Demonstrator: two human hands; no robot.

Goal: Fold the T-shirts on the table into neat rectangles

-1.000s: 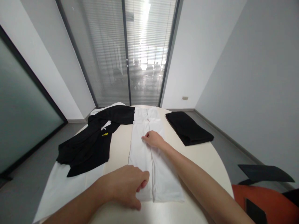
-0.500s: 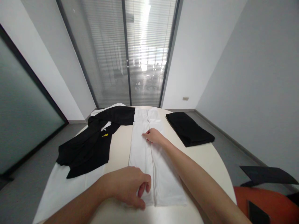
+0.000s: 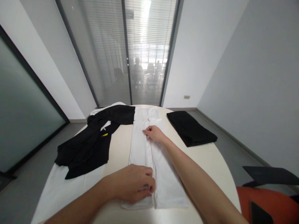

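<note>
A white garment (image 3: 168, 189) lies lengthwise on the table before me, its two sides meeting along a line down the middle. Near its close end, my left hand (image 3: 134, 183) is curled, with thumb and fingertips pinched at that middle edge. Farther up, my right hand (image 3: 154, 133) reaches across the right half, its thumb and forefinger pinching the fabric near the middle line. The cloth between the fingers of both hands is mostly hidden. To the left, a black garment (image 3: 93, 146) with a small yellow mark lies loosely spread, touching the white garment at its far end.
A folded black garment (image 3: 190, 129) lies at the right on the round cream table (image 3: 216, 168). More white cloth (image 3: 60, 186) sits under the black garment at left. Beyond the right edge stands an orange chair (image 3: 268, 202); a glass partition (image 3: 149, 62) with blinds is behind.
My left hand has closed its thumb and fingers and shifted slightly right onto the white garment's middle edge. My right hand keeps about the same place.
</note>
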